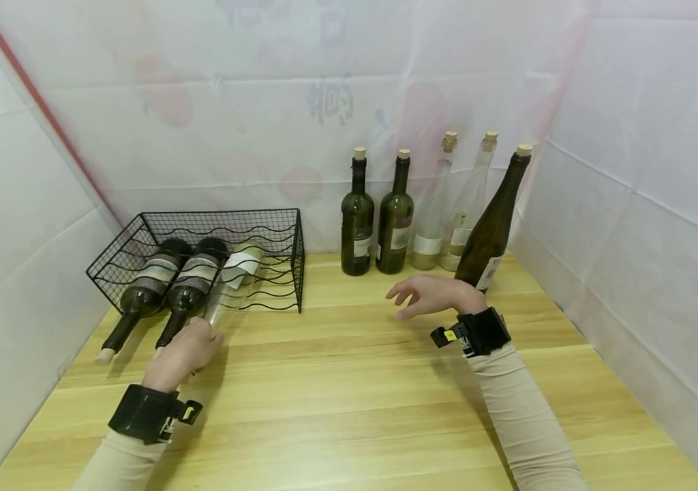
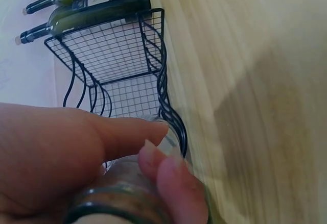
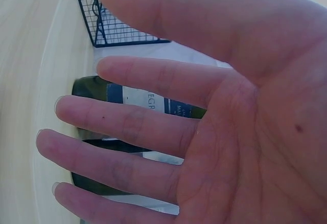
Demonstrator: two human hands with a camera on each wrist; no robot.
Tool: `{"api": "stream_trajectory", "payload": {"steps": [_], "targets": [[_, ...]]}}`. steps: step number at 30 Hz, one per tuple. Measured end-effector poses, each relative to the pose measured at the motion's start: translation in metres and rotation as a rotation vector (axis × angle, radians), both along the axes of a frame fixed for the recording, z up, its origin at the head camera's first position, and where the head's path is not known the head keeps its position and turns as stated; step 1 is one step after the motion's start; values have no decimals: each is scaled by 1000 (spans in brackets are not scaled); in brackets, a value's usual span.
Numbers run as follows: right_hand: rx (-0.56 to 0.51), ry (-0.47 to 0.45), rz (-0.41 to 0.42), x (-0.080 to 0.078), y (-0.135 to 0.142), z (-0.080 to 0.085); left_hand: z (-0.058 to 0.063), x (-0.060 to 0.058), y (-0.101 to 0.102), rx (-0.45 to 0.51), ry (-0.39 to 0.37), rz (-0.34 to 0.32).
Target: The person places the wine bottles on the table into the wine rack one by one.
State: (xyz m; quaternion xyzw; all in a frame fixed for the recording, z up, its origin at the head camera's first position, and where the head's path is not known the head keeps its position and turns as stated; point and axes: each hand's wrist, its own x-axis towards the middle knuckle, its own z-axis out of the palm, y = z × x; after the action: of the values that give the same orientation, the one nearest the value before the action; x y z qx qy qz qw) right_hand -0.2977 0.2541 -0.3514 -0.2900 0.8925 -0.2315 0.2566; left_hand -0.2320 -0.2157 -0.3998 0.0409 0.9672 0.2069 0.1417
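A clear glass bottle with a white label [image 1: 241,266] lies in the black wire rack [image 1: 298,273], its neck toward the front. My left hand [image 1: 186,351] grips this bottle by the neck, which it partly hides; in the left wrist view, thumb and fingers curl round the glass neck [image 2: 130,175]. Two dark wine bottles, one on the left [image 1: 151,274] and one in the middle [image 1: 198,276], lie alongside it in the rack. My right hand [image 1: 431,294] hovers over the table, fingers relaxed and holding nothing, in front of the standing bottles.
At the back right stand two dark green bottles [image 1: 357,225] [image 1: 395,228], two clear bottles [image 1: 427,242] [image 1: 461,235] and a tall brown bottle [image 1: 490,232], all corked. White sheeting [image 1: 232,136] encloses the back and sides of the wooden table [image 1: 324,382].
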Motion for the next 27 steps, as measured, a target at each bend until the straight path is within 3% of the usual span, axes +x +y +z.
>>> {"api": "stream_trajectory", "payload": {"steps": [8,14,22,27], "targets": [[7,4,-7,2,0,1,-7,-5,7,78,-34,-45],[4,14,5,2,0,1,-11,-14,7,128,-98,-8],[9,20,-4,1,-2,4,-6,-21,2,206,-162,3],[12,30,15,1,0,0,-3,-18,2,169,-154,-26]]}}
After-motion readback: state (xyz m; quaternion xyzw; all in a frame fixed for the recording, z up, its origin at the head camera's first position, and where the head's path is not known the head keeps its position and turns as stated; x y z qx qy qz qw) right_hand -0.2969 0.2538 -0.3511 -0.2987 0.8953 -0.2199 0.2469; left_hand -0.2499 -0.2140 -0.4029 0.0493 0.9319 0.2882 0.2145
